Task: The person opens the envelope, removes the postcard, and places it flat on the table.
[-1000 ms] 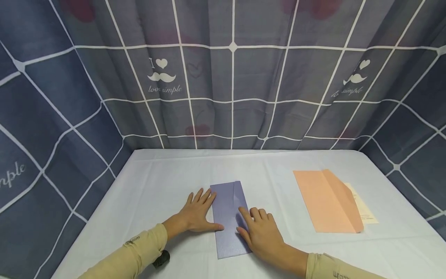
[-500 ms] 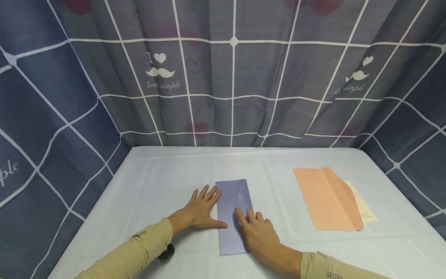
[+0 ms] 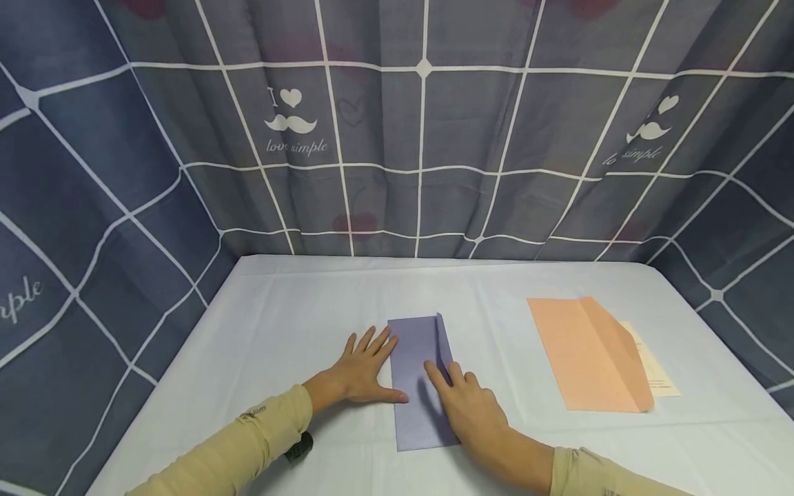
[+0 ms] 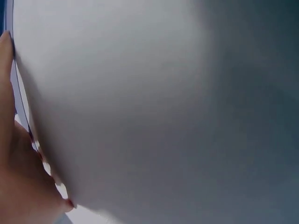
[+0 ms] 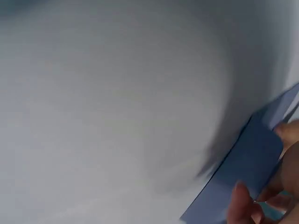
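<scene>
A purple envelope (image 3: 415,424) lies lengthwise on the white table, its flap (image 3: 442,341) along the right side tilted up from the body. My left hand (image 3: 360,379) rests on its left edge with spread fingers, thumb lying on the paper. At the flap is my right hand (image 3: 476,417), index finger extended over the envelope body and the other fingers bent at the flap's outer side. In the right wrist view the raised flap (image 5: 254,154) sits among the fingers. The left wrist view catches only part of the hand along the envelope's edge.
To the right lies a peach envelope (image 3: 573,365) with its flap unfolded, partly covering a cream printed sheet (image 3: 656,368). A small dark object (image 3: 300,446) shows under the left wrist. Grey checked curtains (image 3: 384,138) enclose the table's back and sides.
The purple envelope's flap, flat one second ago, now stands tilted up at the right hand. The left hand stays on the left edge. The head view has shifted slightly.
</scene>
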Available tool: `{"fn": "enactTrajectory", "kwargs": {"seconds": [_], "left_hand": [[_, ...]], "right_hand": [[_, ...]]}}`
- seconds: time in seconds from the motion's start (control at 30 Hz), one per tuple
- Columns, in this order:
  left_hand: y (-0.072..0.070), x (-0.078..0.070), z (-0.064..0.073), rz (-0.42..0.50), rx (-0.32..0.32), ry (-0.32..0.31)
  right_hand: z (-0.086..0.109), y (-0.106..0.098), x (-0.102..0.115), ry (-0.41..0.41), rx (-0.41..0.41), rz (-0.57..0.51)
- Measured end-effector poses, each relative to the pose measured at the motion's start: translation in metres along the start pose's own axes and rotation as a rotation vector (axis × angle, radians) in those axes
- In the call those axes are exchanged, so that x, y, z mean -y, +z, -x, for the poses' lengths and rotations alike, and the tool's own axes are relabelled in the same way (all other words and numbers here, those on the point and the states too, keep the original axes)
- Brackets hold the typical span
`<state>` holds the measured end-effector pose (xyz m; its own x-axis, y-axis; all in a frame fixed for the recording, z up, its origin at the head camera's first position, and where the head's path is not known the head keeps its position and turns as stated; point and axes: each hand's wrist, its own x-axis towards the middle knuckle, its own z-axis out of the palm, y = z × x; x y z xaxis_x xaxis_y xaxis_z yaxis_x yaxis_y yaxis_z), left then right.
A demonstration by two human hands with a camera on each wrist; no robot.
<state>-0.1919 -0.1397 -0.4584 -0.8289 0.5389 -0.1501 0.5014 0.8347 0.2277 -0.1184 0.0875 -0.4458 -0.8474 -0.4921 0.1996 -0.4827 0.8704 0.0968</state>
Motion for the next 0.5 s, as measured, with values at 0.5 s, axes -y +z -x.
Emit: {"fn": "enactTrajectory", "kwargs": {"seconds": [0.5], "left_hand": [[-0.002,0.001,-0.002,0.016,0.024,0.01]], "right_hand": [[0.021,0.016,-0.051,-0.163,-0.146,0.192]]}}
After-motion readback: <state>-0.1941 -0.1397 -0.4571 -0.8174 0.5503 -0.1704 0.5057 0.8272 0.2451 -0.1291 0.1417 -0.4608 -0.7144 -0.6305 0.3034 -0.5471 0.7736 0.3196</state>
